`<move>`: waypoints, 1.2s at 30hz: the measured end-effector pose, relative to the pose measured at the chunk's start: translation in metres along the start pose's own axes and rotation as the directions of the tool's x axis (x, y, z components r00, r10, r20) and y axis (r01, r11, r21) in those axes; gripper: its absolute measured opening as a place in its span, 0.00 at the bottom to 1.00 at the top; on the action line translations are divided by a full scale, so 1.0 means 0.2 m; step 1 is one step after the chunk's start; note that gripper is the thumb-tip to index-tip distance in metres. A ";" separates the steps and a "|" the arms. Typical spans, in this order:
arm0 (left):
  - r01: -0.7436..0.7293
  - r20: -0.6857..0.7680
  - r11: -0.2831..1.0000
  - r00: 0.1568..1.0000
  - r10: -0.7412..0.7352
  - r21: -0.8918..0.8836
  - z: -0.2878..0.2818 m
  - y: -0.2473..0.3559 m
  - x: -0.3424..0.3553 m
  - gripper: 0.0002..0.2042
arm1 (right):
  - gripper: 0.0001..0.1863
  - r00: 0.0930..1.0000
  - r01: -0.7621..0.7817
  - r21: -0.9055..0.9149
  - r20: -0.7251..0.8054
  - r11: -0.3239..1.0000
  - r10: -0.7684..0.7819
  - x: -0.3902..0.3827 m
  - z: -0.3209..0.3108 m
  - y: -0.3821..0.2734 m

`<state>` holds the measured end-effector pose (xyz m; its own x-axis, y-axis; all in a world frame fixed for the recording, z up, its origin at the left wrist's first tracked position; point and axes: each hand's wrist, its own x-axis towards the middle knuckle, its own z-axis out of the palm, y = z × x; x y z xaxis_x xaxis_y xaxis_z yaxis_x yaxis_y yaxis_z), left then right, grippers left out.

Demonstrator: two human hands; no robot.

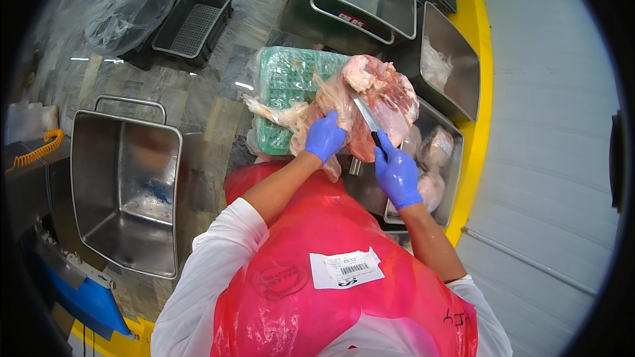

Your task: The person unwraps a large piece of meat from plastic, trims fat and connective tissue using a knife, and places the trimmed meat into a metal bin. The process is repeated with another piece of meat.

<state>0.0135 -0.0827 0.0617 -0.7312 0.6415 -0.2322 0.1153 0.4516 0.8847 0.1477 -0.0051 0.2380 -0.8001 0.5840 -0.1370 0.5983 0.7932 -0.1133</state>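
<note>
My left hand [325,137], in a purple glove, is closed on a loose, pinkish flap of skin or film [332,100] at the near left side of a large raw leg of meat [387,96]. Whether that flap is skin or wrapping I cannot tell. In my right hand [400,173], also gloved, is a knife [365,114] with a black handle. Its blade points up and left and lies against the meat beside the flap. A pale shank end [281,114] stretches left over a green plastic crate [272,69] covered with clear film. Beneath the meat, the crate's right part is hidden.
At the right, a steel bin [452,188] holds several wrapped pieces of meat [436,149]. Another steel bin [466,86] contains clear plastic. Large steel tubs stand at the far side [316,23] and at the left [126,218]. A black crate [192,23] sits at far left, and a yellow ledge [477,92] runs along the wall.
</note>
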 end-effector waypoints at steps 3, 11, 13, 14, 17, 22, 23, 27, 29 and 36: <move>-0.008 0.033 0.999 0.999 0.010 -0.052 0.02 -0.05 0.00 0.17 | 0.24 0.997 0.016 0.057 -0.079 0.998 -0.012 -0.09 0.20 0.09; 0.036 0.098 0.992 0.995 -0.024 -0.122 0.08 -0.10 -0.09 0.21 | 0.28 0.938 0.104 0.151 -0.343 0.983 -0.046 -0.24 0.71 0.39; 0.036 0.106 0.992 0.994 -0.023 -0.125 0.07 -0.11 -0.11 0.21 | 0.27 0.957 0.065 0.197 -0.291 0.978 -0.005 -0.26 0.74 0.40; 0.024 0.109 0.993 0.994 -0.011 -0.119 0.07 -0.10 -0.10 0.20 | 0.27 0.961 0.048 0.214 -0.275 0.976 0.014 -0.25 0.73 0.41; -0.029 0.118 0.994 0.992 0.042 -0.109 0.08 -0.10 -0.08 0.20 | 0.27 0.931 0.115 0.160 -0.361 0.980 -0.050 -0.22 0.68 0.43; -0.135 0.077 0.960 0.984 0.158 -0.245 0.14 -0.12 0.03 0.17 | 0.28 0.967 0.078 0.124 -0.249 0.989 -0.045 -0.23 0.39 0.36; -0.131 0.078 0.958 0.985 0.155 -0.255 0.13 -0.07 0.03 0.17 | 0.28 0.967 0.081 0.079 -0.248 0.994 -0.059 -0.26 0.35 0.32; -0.172 0.025 0.941 0.982 0.187 -0.292 0.17 -0.04 0.02 0.17 | 0.29 0.977 0.037 -0.106 -0.206 0.994 -0.059 -0.39 0.27 0.26; -0.137 0.040 0.944 0.987 0.156 -0.301 0.19 -0.05 0.02 0.17 | 0.29 0.987 0.001 -0.196 -0.154 0.981 -0.032 -0.45 0.24 0.24; -0.140 0.068 0.931 0.983 0.173 -0.337 0.21 -0.08 0.08 0.17 | 0.26 0.989 -0.036 -0.229 -0.145 0.973 0.003 -0.39 0.08 0.12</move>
<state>0.0279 -0.0526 0.0267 -0.6529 0.7504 -0.1027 -0.0169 0.1211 0.9925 0.2257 -0.0344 0.2302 -0.7962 0.6050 0.0066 0.6013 0.7899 0.1204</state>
